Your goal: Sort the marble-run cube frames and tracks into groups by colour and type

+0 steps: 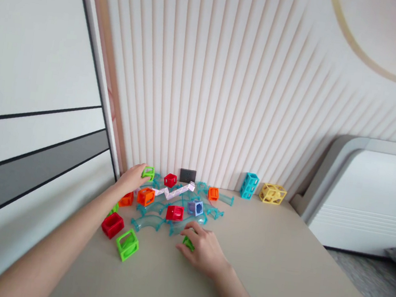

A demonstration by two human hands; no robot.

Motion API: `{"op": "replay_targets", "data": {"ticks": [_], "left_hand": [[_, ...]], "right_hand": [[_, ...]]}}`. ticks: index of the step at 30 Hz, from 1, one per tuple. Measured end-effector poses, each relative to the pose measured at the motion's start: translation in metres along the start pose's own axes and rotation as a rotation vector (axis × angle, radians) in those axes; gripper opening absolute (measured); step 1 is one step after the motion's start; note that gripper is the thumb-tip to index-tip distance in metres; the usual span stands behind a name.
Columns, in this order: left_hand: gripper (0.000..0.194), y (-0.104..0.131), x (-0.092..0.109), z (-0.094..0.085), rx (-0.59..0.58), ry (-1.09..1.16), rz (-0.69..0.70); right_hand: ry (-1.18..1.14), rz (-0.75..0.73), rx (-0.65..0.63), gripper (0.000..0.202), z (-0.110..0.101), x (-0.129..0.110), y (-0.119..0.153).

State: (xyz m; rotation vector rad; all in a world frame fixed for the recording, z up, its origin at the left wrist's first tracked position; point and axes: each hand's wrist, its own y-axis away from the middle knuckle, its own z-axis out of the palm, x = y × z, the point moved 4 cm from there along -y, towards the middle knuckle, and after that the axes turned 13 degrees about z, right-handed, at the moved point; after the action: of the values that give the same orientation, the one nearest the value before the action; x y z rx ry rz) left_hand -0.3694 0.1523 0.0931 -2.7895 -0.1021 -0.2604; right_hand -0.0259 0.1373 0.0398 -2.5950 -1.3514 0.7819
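Note:
At the back left of the tabletop, my left hand (132,179) has its fingers closed on a green cube block (148,173). My right hand (203,247) is lower and to the right, with thumb and fingers around another green cube block (189,243), mostly hidden by the fingers. Between the hands lie a red cube block (175,212), a blue-violet cube block (195,208) and an orange cube block (146,196). Under and around them spread several clear teal track pieces (148,222). A pale pink zigzag piece (173,193) lies across the pile.
A green cube block (127,245) and a red one (112,225) sit at the front left. By the ribbed wall (221,83) stand a blue stacked block (249,186) and a yellow block (272,194). A black socket plate (187,175) is on the wall; a white cabinet (36,49) rises left.

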Motion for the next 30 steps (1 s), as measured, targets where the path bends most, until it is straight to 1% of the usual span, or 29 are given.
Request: {"op": "replay_targets", "data": {"ticks": [2, 4, 8, 12, 13, 15, 17, 18, 20, 21, 23, 24, 25, 27, 28, 30], "left_hand": [[0.039, -0.011, -0.017, 0.013, -0.074, -0.018, -0.056], [0.035, -0.018, -0.025, 0.026, -0.141, -0.03, -0.1], [0.036, -0.028, -0.03, 0.043, -0.214, -0.041, -0.146], [0.049, -0.035, -0.033, 0.05, -0.239, -0.027, -0.152], [0.053, -0.035, -0.033, 0.051, -0.238, -0.018, -0.144], [0.06, -0.035, -0.031, 0.05, -0.229, 0.002, -0.116], [0.063, -0.032, -0.026, 0.046, -0.209, 0.019, -0.071], [0.061, -0.03, -0.022, 0.043, -0.191, 0.025, -0.047], [0.055, -0.025, -0.013, 0.034, -0.137, 0.029, -0.005], [0.051, -0.021, -0.007, 0.028, -0.103, 0.03, 0.013], [0.046, -0.013, 0.01, 0.015, -0.023, 0.032, 0.05], [0.043, -0.008, 0.021, 0.008, 0.027, 0.039, 0.074], [0.04, -0.002, 0.034, 0.002, 0.085, 0.048, 0.103], [0.032, 0.014, 0.067, -0.013, 0.303, 0.129, 0.227], [0.029, 0.024, 0.085, -0.016, 0.38, 0.173, 0.286], [0.025, 0.045, 0.118, -0.016, 0.486, 0.223, 0.365]], "right_hand": [[0.063, -0.024, -0.024, 0.027, 0.002, -0.002, 0.0], [0.103, -0.038, -0.026, 0.033, 0.004, -0.004, -0.001], [0.132, -0.06, -0.023, 0.041, 0.007, -0.003, -0.002], [0.127, -0.073, 0.021, 0.047, 0.01, -0.001, -0.001], [0.113, -0.083, 0.044, 0.046, 0.01, -0.002, -0.001], [0.055, -0.1, 0.114, 0.036, 0.004, 0.0, -0.001], [-0.015, -0.081, 0.227, 0.023, -0.009, 0.01, -0.003], [-0.045, -0.048, 0.298, 0.02, -0.018, 0.019, -0.005], [-0.083, 0.055, 0.448, 0.021, -0.039, 0.049, -0.013], [-0.093, 0.134, 0.519, 0.024, -0.049, 0.07, -0.019], [-0.061, 0.349, 0.649, 0.027, -0.069, 0.117, -0.03], [-0.049, 0.447, 0.718, 0.033, -0.077, 0.141, -0.036], [-0.047, 0.503, 0.762, 0.043, -0.084, 0.163, -0.041], [-0.05, 0.566, 0.832, 0.057, -0.093, 0.199, -0.05], [-0.056, 0.583, 0.859, 0.062, -0.096, 0.213, -0.054], [-0.075, 0.594, 0.908, 0.066, -0.098, 0.232, -0.059]]}}
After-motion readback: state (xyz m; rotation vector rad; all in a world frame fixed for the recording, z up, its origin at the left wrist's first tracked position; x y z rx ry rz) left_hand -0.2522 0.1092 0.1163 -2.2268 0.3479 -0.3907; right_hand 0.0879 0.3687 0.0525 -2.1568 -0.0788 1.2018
